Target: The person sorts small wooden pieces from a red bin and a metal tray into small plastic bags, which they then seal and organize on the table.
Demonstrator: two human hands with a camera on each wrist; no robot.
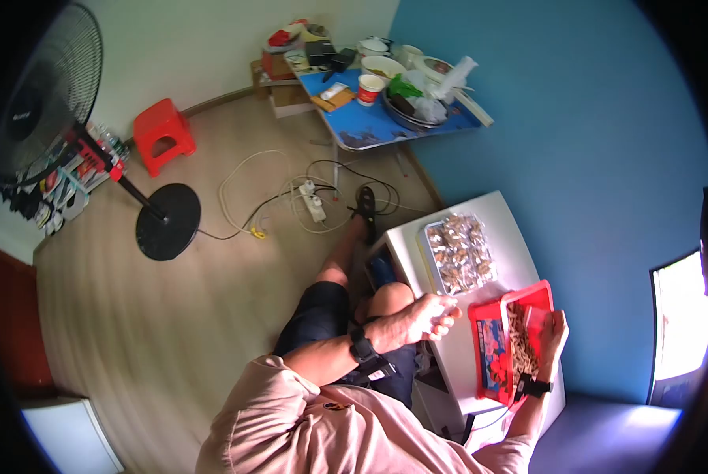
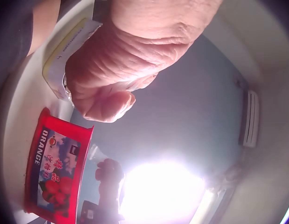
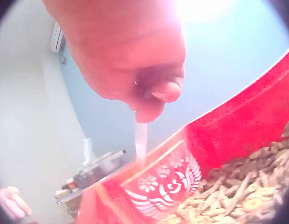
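Wooden floor on the left with a standing fan point(image 1: 46, 95) and red stool point(image 1: 163, 134), blue wall behind a small white desk point(image 1: 480, 217). On the desk: a clear tray point(image 1: 458, 253) of wrapped bits, then a red box point(image 1: 520, 340) full of small pale pieces. Left hand point(image 1: 429, 316) hovers over the desk, fingers curled up; can't tell if its grip has anything. Right hand point(image 1: 555, 332) sits at the box's far edge, grip pinching a thin clear strip point(image 3: 140, 140).

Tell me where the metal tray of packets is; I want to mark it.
In the head view, the metal tray sits on the white table, toward its far end, beyond the red box and the left hand.
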